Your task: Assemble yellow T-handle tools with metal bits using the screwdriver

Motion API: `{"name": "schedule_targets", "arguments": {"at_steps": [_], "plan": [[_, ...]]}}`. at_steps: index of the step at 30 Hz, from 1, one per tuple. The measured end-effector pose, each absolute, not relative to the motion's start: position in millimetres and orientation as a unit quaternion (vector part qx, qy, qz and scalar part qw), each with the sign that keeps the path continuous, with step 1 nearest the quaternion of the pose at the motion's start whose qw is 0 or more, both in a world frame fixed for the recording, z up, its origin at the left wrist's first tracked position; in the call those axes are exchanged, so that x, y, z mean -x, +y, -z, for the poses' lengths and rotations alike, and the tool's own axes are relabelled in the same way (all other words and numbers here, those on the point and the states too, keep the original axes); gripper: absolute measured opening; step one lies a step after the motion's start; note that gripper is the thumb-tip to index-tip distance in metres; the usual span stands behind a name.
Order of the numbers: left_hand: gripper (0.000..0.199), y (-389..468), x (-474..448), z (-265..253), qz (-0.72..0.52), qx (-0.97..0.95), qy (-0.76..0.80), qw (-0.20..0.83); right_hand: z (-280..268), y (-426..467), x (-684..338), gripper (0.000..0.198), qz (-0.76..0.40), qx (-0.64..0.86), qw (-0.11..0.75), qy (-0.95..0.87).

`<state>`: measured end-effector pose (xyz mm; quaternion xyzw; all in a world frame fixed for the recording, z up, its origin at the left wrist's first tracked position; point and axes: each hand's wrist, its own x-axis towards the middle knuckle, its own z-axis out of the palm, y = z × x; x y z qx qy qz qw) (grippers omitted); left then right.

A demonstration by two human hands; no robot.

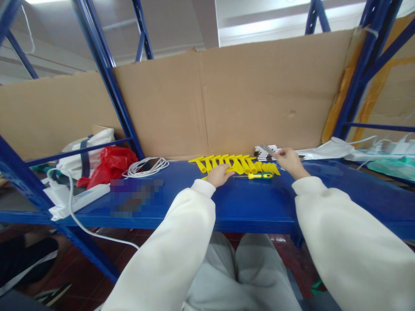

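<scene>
My left hand (218,175) is closed around a yellow T-shaped plastic handle, whose ends show on either side of the fingers. Pinched in my right hand (288,160) is a thin grey flat strip (267,150) that points to the left. Behind my left hand, several more yellow T-shaped handles (239,166) lie in a row. Small yellow flat pieces (268,168) lie just right of them. A screwdriver (260,176) with a yellow and green grip rests in front of the row. Black and white strips (259,154) are stacked behind my right hand's strip.
Cardboard (162,108) walls the back of the blue shelf (253,205). A coiled white cable (147,166), a red bag (113,164) and a power strip (81,201) lie to the left. Blue posts (106,82) stand at the sides. White plastic wrapping (333,149) lies back right.
</scene>
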<state>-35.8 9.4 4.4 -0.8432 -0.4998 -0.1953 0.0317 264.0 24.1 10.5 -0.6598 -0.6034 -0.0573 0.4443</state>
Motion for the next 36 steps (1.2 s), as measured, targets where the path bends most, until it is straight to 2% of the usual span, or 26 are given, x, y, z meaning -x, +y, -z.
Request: {"name": "schedule_targets", "arguments": {"at_steps": [3, 6, 10, 23, 36], "plan": [[0.029, 8, 28, -5, 0.184, 0.847, -0.496, 0.045, -8, 23, -239, 0.015, -0.042, 0.586, 0.469, -0.660], [0.029, 4, 16, -7, 0.176, 0.847, -0.500, 0.048, -4, 18, -217, 0.013, -0.134, 0.547, 0.434, -0.704], [0.029, -3, 3, -11, 0.174, 0.833, -0.525, 0.029, -2, 14, -207, 0.012, -0.193, 0.540, 0.394, -0.718], [0.027, -7, 5, -13, 0.186, 0.823, -0.536, 0.031, -6, 1, -206, 0.019, -0.285, 0.494, 0.363, -0.737], [0.026, -10, 4, -16, 0.187, 0.839, -0.510, 0.041, -7, -2, -204, 0.021, -0.249, 0.537, 0.327, -0.737]]}}
